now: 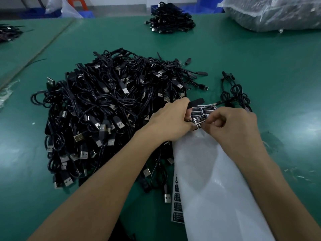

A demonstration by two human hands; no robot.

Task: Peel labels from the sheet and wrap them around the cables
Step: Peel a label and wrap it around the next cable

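A long white label sheet [212, 180] runs from the lower right up to my hands, its top end carrying black labels [203, 110]. My left hand [171, 120] grips the top of the sheet together with a black cable end [197, 102]. My right hand [234, 126] pinches a black label [199, 122] at the sheet's edge, partly lifted. That cable trails right into a coiled bundle [234, 96]. A big heap of black USB cables [111, 115] lies on the green table to the left of my hands.
The green table [269, 66] stretches all around. A smaller cable pile [171, 20] sits at the far centre, with a clear plastic bag [278, 13] at the far right. More cables [8, 33] lie at the far left. Small scraps [298, 174] lie at right.
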